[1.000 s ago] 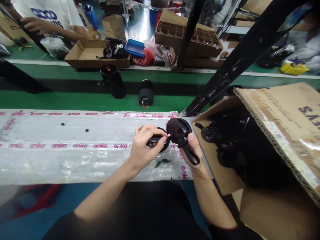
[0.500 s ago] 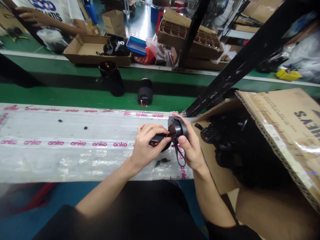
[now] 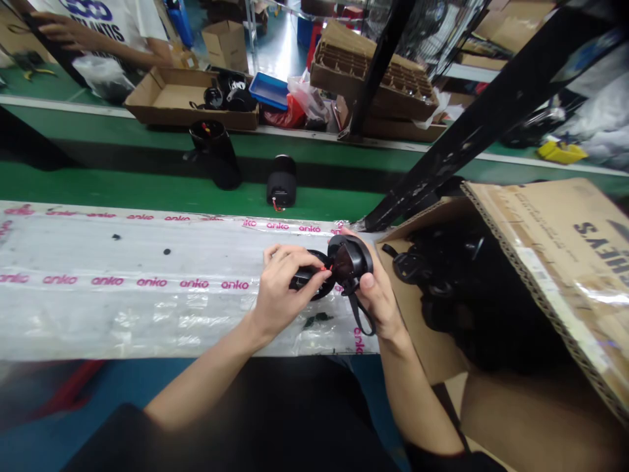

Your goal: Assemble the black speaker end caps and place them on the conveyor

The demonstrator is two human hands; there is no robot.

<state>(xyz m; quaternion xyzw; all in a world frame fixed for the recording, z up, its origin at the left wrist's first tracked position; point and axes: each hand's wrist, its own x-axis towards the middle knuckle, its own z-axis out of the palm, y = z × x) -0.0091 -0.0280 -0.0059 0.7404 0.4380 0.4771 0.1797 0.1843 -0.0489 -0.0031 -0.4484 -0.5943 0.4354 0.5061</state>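
My right hand (image 3: 378, 292) is closed around a round black cap-like part (image 3: 354, 259), tilted so that its hollow inner side faces left. A black strap loop (image 3: 362, 316) hangs from its lower edge. With thumb and fingertips, my left hand (image 3: 285, 282) pinches a small red wire connector (image 3: 325, 268) right beside that part. Beneath those fingers is a black cylindrical housing (image 3: 322, 288), its far end hidden by the hand. Red wires run between housing and cap; exactly where they join is too small to make out.
A plastic-covered work surface (image 3: 147, 321) lies under my hands. Beyond it stand a black cylinder (image 3: 216, 157) and a smaller one (image 3: 282, 180) with red wires. On the right, an open carton (image 3: 432, 354) holds black parts. A black post (image 3: 442, 144) slants across. Another person (image 3: 118, 39) is at far left.
The cap in my right hand has turned to show more of its inside and shifted slightly right and down. My left fingertips stay at the wires; more of the housing's rim shows.
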